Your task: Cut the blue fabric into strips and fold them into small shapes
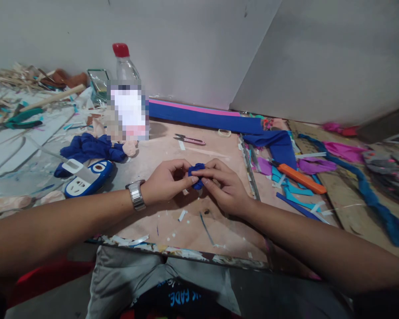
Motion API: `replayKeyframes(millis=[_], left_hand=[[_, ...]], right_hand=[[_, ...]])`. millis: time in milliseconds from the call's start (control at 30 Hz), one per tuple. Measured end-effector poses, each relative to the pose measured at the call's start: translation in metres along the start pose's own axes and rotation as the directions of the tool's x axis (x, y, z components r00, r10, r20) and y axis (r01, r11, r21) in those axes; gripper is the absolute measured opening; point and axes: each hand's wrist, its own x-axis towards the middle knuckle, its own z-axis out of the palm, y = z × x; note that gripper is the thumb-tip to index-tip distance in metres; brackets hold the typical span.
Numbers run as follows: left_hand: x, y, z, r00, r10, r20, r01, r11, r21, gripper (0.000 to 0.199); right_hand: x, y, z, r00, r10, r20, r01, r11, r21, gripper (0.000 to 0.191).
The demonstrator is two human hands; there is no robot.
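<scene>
Between my two hands is a small bunched piece of dark blue fabric (196, 176), held above the table's middle. My left hand (170, 180) pinches it from the left, thumb in front; a metal watch (136, 195) is on that wrist. From the right, my right hand (226, 185) grips the same piece between thumb and fingers. Beyond the hands lie pink-handled thread snips (190, 139). A long folded strip of blue fabric (199, 116) runs along the back of the table, with a pink layer behind it.
At left are a blue fabric heap (89, 148), a blue-and-white power strip (91, 178) and green-handled pliers (23, 118). A red-capped bottle (128, 66) stands behind a blurred bright screen (129, 110). An orange utility knife (301, 178) lies among fabric scraps at right.
</scene>
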Motion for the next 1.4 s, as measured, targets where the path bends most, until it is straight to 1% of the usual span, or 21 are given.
replayKeyframes(millis=[100,167,233,267,333,400,467,533,667,800,900,967,1033,1100,1200,1400], left_hand=[[0.0,0.001,0.001,1.0,0.0,-0.002,0.0,1.0,0.011,0.014],[-0.001,0.002,0.001,1.0,0.01,-0.008,-0.01,1.0,0.025,0.013],[-0.001,0.003,0.001,1.0,0.01,-0.019,-0.009,0.999,0.041,0.013],[-0.001,0.004,0.0,1.0,0.004,-0.02,-0.003,0.999,0.04,0.013],[-0.002,0.004,0.0,1.0,-0.012,-0.009,0.012,1.0,0.021,0.013],[-0.002,0.005,0.0,1.0,-0.024,0.01,0.024,1.0,0.009,0.014],[-0.003,0.004,0.0,0.999,-0.033,0.031,0.033,0.999,0.015,0.016],[-0.003,0.004,0.0,0.998,-0.041,0.037,0.04,0.999,0.028,0.019],[-0.004,0.005,0.0,0.998,-0.054,0.028,0.052,0.997,0.06,0.021],[-0.004,0.005,-0.001,0.999,0.004,0.041,-0.009,0.991,0.134,0.022],[-0.003,0.004,-0.002,0.999,0.035,0.04,-0.042,0.983,0.18,0.023],[-0.003,0.004,-0.001,0.999,0.025,0.039,-0.031,0.984,0.175,0.022],[-0.003,0.005,-0.001,0.999,0.01,0.039,-0.015,0.989,0.147,0.021],[-0.003,0.006,-0.001,0.999,0.005,0.04,-0.01,0.991,0.131,0.021],[-0.003,0.008,-0.001,0.999,0.015,0.042,-0.02,0.991,0.133,0.022],[-0.004,0.007,-0.001,0.999,-0.026,0.044,0.02,0.991,0.131,0.023]], right_hand=[[0.0,0.0,0.001,0.998,0.058,-0.005,-0.058,0.997,0.052,0.027],[-0.001,0.0,0.003,0.987,0.154,-0.044,-0.146,0.978,0.149,0.032],[-0.001,0.001,0.005,0.96,0.273,-0.066,-0.246,0.931,0.271,0.04],[-0.001,0.0,0.005,0.944,0.325,-0.058,-0.29,0.9,0.324,0.042],[0.0,-0.001,0.007,0.91,0.414,0.0,-0.381,0.836,0.394,0.038],[0.0,-0.004,0.007,0.878,0.478,0.036,-0.448,0.791,0.418,0.033],[0.001,-0.007,0.007,0.863,0.505,0.018,-0.47,0.788,0.397,0.031],[0.002,-0.008,0.007,0.866,0.498,-0.03,-0.457,0.816,0.354,0.03],[0.002,-0.007,0.007,0.887,0.455,-0.083,-0.414,0.861,0.295,0.028],[0.002,-0.005,0.007,0.912,0.388,-0.129,-0.351,0.905,0.242,0.027],[0.002,-0.005,0.006,0.927,0.347,-0.143,-0.314,0.926,0.211,0.026],[0.002,-0.005,0.005,0.934,0.327,-0.142,-0.303,0.938,0.171,0.023],[0.002,-0.005,0.003,0.951,0.279,-0.134,-0.267,0.958,0.104,0.016],[0.002,-0.005,0.0,0.975,0.194,-0.108,-0.19,0.981,0.047,0.011],[0.002,-0.005,-0.003,0.993,0.098,-0.071,-0.096,0.995,0.031,0.013],[0.003,-0.005,-0.003,0.992,0.115,-0.059,-0.114,0.993,0.019,0.01]])
